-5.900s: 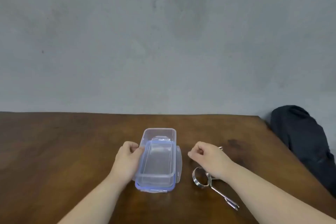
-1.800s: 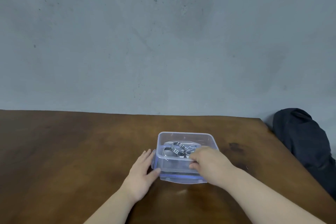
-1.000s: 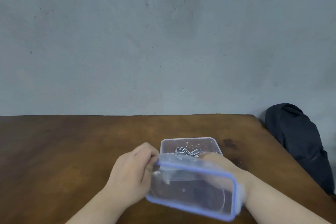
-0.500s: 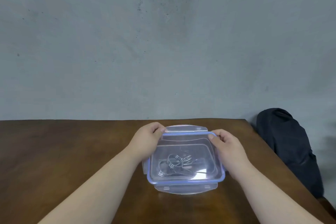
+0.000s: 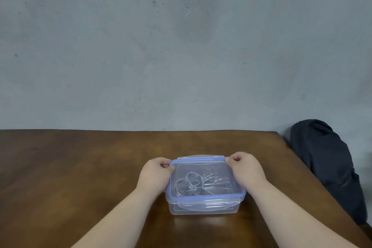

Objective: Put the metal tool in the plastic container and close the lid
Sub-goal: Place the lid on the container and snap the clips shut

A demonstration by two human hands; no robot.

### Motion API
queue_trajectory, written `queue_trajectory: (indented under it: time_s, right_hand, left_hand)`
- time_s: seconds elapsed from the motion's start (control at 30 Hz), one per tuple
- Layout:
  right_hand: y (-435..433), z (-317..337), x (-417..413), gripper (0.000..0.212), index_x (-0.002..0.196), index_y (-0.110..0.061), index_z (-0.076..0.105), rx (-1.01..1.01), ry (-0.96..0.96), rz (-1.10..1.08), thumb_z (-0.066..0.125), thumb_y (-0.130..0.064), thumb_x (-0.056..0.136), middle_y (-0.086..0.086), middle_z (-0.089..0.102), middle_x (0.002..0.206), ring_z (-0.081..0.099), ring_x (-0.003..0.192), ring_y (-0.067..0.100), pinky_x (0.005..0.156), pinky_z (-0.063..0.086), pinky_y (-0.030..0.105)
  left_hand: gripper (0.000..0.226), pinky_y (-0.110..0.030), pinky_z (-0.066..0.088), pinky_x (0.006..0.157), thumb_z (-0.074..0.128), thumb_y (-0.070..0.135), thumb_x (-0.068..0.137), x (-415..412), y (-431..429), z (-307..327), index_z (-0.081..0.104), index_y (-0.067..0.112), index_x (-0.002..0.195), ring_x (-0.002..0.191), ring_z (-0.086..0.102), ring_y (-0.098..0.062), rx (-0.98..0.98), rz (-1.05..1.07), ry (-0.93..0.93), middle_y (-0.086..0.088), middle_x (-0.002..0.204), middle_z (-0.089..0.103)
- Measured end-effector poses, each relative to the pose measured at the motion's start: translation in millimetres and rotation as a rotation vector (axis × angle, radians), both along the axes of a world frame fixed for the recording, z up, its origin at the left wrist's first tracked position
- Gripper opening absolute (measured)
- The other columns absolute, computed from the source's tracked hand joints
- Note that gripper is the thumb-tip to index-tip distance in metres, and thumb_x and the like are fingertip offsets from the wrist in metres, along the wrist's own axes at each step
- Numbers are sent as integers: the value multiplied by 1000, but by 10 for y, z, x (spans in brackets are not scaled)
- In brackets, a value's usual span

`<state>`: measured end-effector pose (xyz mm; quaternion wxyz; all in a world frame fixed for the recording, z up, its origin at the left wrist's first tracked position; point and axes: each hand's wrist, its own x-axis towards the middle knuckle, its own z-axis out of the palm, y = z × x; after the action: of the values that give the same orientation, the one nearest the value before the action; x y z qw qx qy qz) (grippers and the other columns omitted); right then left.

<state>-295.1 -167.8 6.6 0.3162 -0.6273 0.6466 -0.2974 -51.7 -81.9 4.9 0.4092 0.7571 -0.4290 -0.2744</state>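
Observation:
A clear plastic container (image 5: 203, 210) stands on the brown table, a little right of centre. Its clear lid with a blue rim (image 5: 207, 196) lies flat on top of it. Through the lid I see the metal tool (image 5: 194, 181), a coiled wire ring with long arms, lying inside. My left hand (image 5: 156, 174) grips the lid's left edge near the far corner. My right hand (image 5: 244, 168) holds the lid's right edge near the far corner. The side flaps under both palms are hidden.
The wooden table (image 5: 80, 167) runs to a grey wall at the back, and its right edge slants close to the container. A dark bag (image 5: 330, 165) sits off the table's right side.
The lid, held tilted in the air a second ago, now rests level on the container. Both hands have settled on its left and right edges.

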Motion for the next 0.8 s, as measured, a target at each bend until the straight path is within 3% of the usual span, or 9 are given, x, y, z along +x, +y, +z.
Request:
queue_trajectory:
  time_s: [0.1, 0.23, 0.43, 0.57, 0.67, 0.8]
  right_hand:
    - [-25, -26, -1, 21, 82, -25, 75, 25, -6, -9, 64, -34, 98, -6, 75, 85, 67, 82, 14, 80, 59, 40]
    - [-47, -16, 24, 21, 82, -23, 73, 45, 19, -10, 65, -34, 97, -5, 74, 86, 67, 82, 15, 78, 58, 38]
    - [13, 7, 25, 20, 84, -23, 71, 40, 78, -11, 62, -35, 98, -6, 72, 86, 64, 81, 13, 75, 57, 37]
    - [74, 17, 57, 21, 84, -24, 69, 37, 123, -9, 61, -37, 98, -5, 71, 83, 64, 77, 13, 66, 53, 34]
    - [130, -31, 73, 21, 84, -23, 66, 25, 129, -21, 59, -36, 99, -5, 71, 81, 64, 74, 14, 59, 48, 31]
    - [137, -36, 72, 22, 84, -20, 68, 39, 79, -42, 61, -35, 99, -2, 73, 80, 66, 75, 17, 66, 56, 35]
  left_hand:
    - [11, -32, 59, 62, 66, 21, 86, 6, -7, -1, 76, 26, 86, 65, 71, -17, 14, 3, -45, 7, 80, 77]
    - [12, -34, 61, 65, 64, 23, 86, 12, -23, 28, 75, 25, 89, 67, 72, -16, 47, 5, -92, 7, 79, 76]
    - [13, -32, 60, 53, 64, 18, 83, 24, 12, 59, 76, 22, 86, 63, 72, -20, 53, 37, -23, 2, 77, 76]
    - [14, -24, 50, 42, 62, 13, 85, 5, 87, 74, 75, 20, 85, 50, 68, -17, 60, 26, 10, -1, 72, 76]
    - [16, -25, 52, 43, 61, 14, 87, 3, 116, 81, 74, 21, 85, 58, 72, -18, 63, 16, 7, 0, 75, 77]
    - [14, -29, 58, 48, 61, 16, 86, 11, 98, 80, 74, 22, 85, 61, 73, -19, 74, 21, -12, 2, 76, 76]
